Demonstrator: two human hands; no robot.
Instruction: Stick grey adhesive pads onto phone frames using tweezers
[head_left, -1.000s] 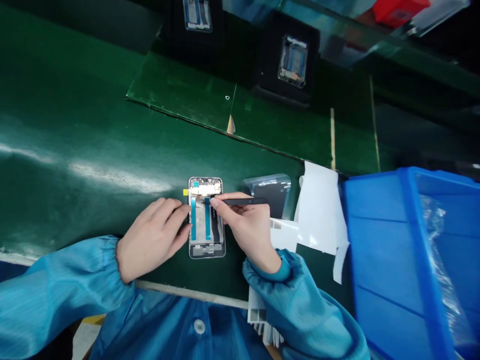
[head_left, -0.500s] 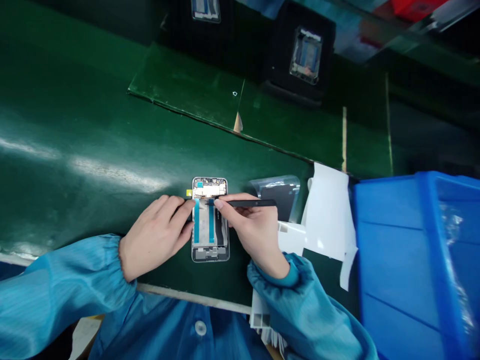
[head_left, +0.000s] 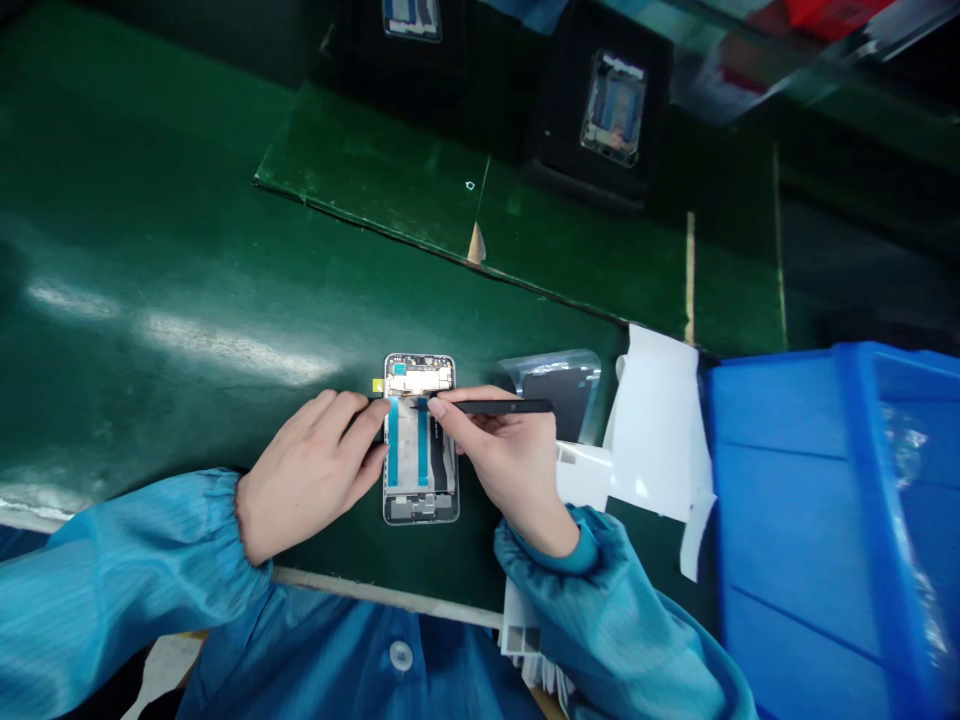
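Desk with a glossy green top spreads across the view; a blue bin stands at the right, white sheets lying just beside it. Both arms, in blue sleeves, reach inward from the near edge. The left hand is palm down, its grip loose and unclenched, index finger and thumb resting against the left edge of an uncovered phone. The right hand comes in from the opposite side, thumb and fingers pinched in a pencil-like grip around a black tool.

The phone lies flat between the hands, near the front of the desk. It should be light and stiff, its smooth frame likely to slide; the bare circuit board looks fragile, so the side rims seem the safest hold.

The tool lies nearly level, its thin tip just below the board; contact cannot be told. A yellow tab sticks out at the upper left.
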